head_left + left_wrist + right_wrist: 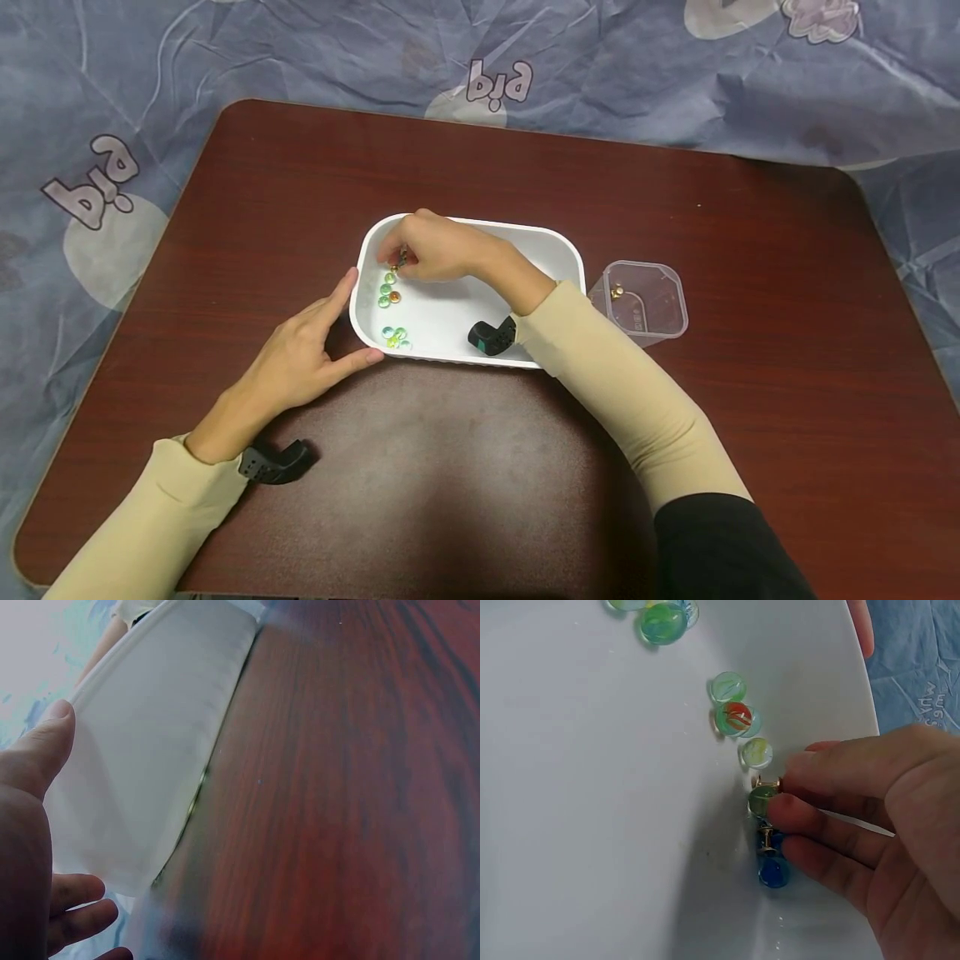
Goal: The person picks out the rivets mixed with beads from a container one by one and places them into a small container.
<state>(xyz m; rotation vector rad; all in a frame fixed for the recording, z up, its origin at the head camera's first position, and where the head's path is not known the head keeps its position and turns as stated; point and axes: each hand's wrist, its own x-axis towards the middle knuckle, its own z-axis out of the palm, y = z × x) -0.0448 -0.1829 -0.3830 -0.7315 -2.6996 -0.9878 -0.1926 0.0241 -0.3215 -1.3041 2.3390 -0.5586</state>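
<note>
Inside the left end of a white tray [480, 312], my right hand [438, 246] reaches down with bent fingers. The right wrist view shows its thumb and forefinger pinching a small gold spool-shaped piece [768, 782] beside a green glass marble [762, 801]. Under the other fingertips lie a second gold piece [768, 838] and a blue marble [774, 871]. My left hand [296, 354] rests against the tray's left end, fingers fairly straight, thumb at the near corner. In the left wrist view that thumb [52, 739] touches the tray's outer wall [142, 750].
Several marbles [386, 291] line the tray's left side, with another cluster [393, 337] in its near left corner. A clear plastic box [648, 312] stands right of the tray, with gold pieces [617, 292] inside. All rests on a dark red-brown table [787, 375].
</note>
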